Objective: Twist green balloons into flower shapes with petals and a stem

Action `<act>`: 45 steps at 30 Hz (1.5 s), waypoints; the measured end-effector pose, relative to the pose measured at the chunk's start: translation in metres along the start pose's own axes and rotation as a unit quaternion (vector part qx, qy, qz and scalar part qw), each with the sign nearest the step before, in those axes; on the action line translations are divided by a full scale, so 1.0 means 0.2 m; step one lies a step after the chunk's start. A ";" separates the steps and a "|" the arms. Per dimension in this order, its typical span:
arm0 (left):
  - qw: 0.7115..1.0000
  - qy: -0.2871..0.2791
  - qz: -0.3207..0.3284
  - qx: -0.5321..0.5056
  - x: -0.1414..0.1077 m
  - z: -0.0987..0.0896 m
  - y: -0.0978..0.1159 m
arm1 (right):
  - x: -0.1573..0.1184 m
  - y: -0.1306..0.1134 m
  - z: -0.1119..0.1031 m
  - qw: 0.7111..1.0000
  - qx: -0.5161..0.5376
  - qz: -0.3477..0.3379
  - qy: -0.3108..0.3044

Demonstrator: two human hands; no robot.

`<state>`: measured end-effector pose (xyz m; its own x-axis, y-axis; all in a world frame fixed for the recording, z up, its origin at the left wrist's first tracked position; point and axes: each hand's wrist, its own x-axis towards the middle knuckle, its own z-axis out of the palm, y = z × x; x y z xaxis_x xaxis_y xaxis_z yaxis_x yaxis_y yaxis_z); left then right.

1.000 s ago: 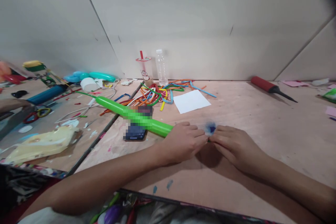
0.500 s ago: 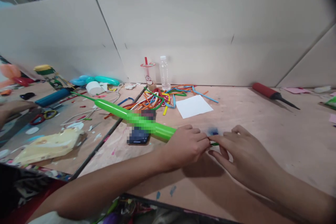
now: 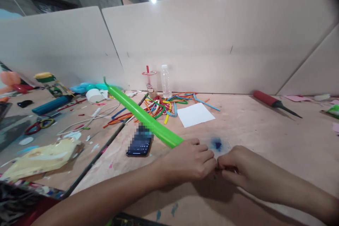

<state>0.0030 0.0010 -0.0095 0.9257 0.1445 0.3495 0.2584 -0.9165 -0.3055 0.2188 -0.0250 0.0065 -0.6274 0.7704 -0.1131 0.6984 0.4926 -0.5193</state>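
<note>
A long, inflated green balloon slants up and away to the left, ending in a thin, uninflated tip. My left hand is closed around its near end, palm down over the table. Close beside it, my right hand pinches at the balloon's end, thumb and forefinger together; the pinched bit is mostly hidden between the two hands. Under the balloon lies a dark phone, partly blurred out.
Behind are loose uninflated balloons, white paper, a plastic bottle and a drink cup. A red hand pump lies right. Left are a blue pump, scissors and a yellowish plastic bag.
The balloon's far end has swung upward, steepening its slant. Both hands sit slightly lower in view, and my right fingers are more curled. Another person's hand at the left edge has left view.
</note>
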 end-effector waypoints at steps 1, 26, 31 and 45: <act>1.000 0.003 -0.004 0.002 0.00 0.00 0.00 | 0.00 0.01 0.00 0.998 0.054 0.017 -0.020; 0.983 0.122 -0.129 0.050 0.00 0.06 -0.01 | 0.01 0.06 0.02 0.949 0.292 0.030 0.117; 0.984 0.117 -0.131 0.042 0.00 0.05 -0.03 | 0.01 0.06 -0.01 0.969 0.181 -0.029 0.169; 0.981 0.119 -0.148 0.043 0.01 0.03 -0.01 | -0.06 0.04 -0.07 0.959 -0.006 -0.034 0.282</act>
<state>0.0052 0.0049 -0.0129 0.7179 0.2993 0.6285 0.5382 -0.8113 -0.2284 0.2359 -0.0244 0.0154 -0.3881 0.8308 0.3990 0.6684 0.5518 -0.4988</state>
